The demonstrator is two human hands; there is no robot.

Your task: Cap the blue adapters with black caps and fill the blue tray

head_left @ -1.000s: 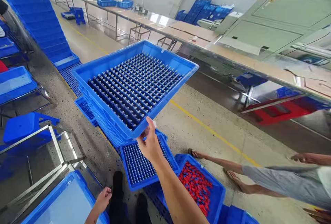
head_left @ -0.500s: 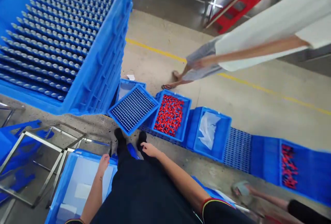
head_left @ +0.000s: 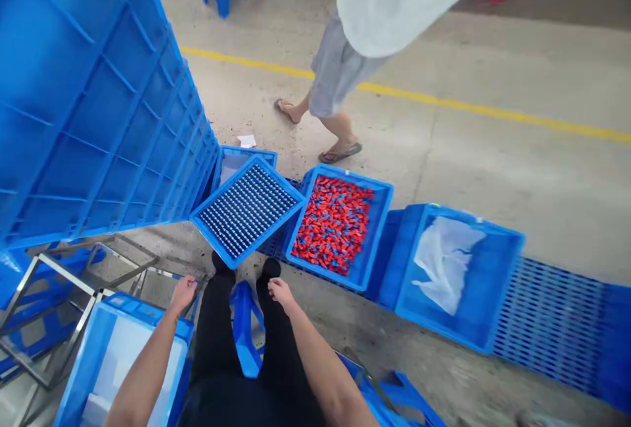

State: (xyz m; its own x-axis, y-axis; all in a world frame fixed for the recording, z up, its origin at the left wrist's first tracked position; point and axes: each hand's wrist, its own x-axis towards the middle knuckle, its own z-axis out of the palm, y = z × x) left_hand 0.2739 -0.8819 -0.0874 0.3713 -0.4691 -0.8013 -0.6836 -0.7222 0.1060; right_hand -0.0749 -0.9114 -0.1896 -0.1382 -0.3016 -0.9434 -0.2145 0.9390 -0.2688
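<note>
My left hand [head_left: 184,293] hangs low beside my leg, fingers curled, near the corner of a blue crate [head_left: 142,307] with white sheets inside. My right hand [head_left: 281,292] is held in front of my other thigh, fingers also curled; I make out nothing in either hand. Beyond my feet, a tilted blue crate [head_left: 269,234] carries rows of small upright metal-tipped pieces [head_left: 248,207]. Beside it stands another blue crate [head_left: 379,236] of loose red-and-blue pieces [head_left: 332,223]. Neither hand touches these crates.
A tall stack of blue crates [head_left: 108,98] rises at left. Right of the red pieces is a crate with a plastic sheet [head_left: 446,259], then a blue slatted pallet [head_left: 547,315]. A blue stool [head_left: 246,335] stands between my legs, metal frames [head_left: 64,282] at left. A person [head_left: 335,66] walks past.
My view has shifted, so the stack's top is out of sight and the floor crates look nearer. The other person has stepped along. My hands stay low at my sides.
</note>
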